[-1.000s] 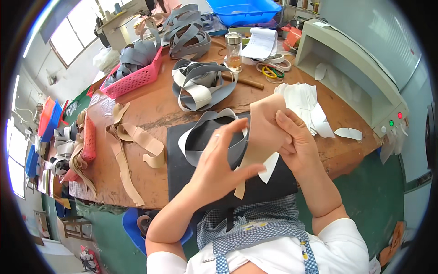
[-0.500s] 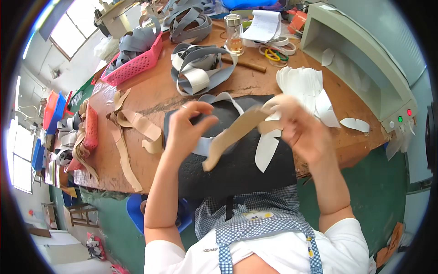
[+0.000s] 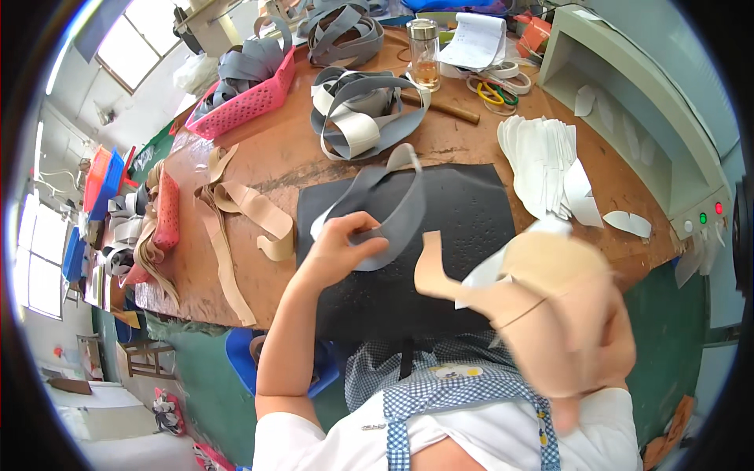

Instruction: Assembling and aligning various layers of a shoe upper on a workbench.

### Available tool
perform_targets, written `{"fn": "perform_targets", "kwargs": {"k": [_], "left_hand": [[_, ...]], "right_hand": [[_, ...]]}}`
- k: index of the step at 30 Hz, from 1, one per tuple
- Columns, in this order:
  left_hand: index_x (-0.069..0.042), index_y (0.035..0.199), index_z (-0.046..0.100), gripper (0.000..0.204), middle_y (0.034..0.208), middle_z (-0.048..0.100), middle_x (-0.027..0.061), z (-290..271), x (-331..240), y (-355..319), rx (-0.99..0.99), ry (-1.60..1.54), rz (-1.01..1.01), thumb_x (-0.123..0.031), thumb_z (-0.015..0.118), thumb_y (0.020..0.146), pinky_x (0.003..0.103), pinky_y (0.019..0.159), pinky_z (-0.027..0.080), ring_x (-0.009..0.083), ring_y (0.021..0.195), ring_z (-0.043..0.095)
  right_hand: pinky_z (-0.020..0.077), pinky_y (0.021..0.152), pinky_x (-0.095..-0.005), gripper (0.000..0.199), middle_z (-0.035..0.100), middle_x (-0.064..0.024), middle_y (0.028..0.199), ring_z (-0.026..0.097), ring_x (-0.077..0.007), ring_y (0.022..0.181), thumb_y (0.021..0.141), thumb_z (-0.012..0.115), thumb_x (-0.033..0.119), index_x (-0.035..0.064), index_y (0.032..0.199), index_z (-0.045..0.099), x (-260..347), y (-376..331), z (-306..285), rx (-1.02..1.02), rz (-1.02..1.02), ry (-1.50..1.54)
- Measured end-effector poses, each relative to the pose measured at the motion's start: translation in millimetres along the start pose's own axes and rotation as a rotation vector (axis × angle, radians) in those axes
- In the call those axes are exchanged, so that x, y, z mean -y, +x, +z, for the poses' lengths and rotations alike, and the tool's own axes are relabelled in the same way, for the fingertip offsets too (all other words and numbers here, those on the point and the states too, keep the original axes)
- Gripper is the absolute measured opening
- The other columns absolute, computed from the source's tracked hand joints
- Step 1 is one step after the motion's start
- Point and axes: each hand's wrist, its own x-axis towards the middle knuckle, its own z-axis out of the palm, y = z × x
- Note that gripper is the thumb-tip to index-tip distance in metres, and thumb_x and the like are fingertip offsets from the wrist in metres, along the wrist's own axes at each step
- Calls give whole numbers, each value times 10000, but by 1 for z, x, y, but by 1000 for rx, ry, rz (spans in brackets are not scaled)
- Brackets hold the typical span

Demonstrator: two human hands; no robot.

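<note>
My left hand (image 3: pixel 339 250) pinches a grey strip (image 3: pixel 408 204) between thumb and fingers; the strip curls in a loop above the black mat (image 3: pixel 393 302). My right hand (image 3: pixel 616 345) is drawn back over my right side, closed on a beige strip (image 3: pixel 538 314) that looks like fabric or leather. Motion blurs that strip, and it hides most of the fingers. Its narrow free end hangs over the mat's right part. Beside it shows a white cut piece (image 3: pixel 483 271), partly covered by the strip; whether the two are joined I cannot tell.
More beige strips (image 3: pixel 243 208) lie left of the mat. Behind it are a grey and white coil (image 3: pixel 365 118), a pink basket (image 3: pixel 243 102) of grey strips and a glass bottle (image 3: pixel 424 59). Fanned white pieces (image 3: pixel 542 157) and a grey machine housing (image 3: pixel 652 118) stand right.
My right hand has pulled the beige strip from the mat's middle back to the right, toward my body. My left hand has lowered and closed on the grey strip, which is now raised.
</note>
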Motion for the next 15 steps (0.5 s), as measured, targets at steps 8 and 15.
{"fn": "perform_targets", "kwargs": {"k": [8, 15], "left_hand": [[12, 1080, 682, 273, 809, 635, 16, -49, -21, 12, -140, -165, 122, -90, 767, 842, 276, 743, 469, 108, 791, 579], [-9, 1079, 647, 285, 908, 709, 142, 8, 24, -7, -350, 119, 213, -51, 764, 822, 343, 774, 528, 269, 871, 699]], "right_hand": [[510, 742, -310, 252, 640, -110, 1032, 608, -199, 916, 928, 660, 76, -4, 1163, 616, -1, 113, -38, -128, -215, 97], [426, 699, -274, 264, 590, -76, 974, 530, -156, 849, 937, 676, 105, -19, 1161, 612, 3, 121, -22, 13, -383, -52]]}}
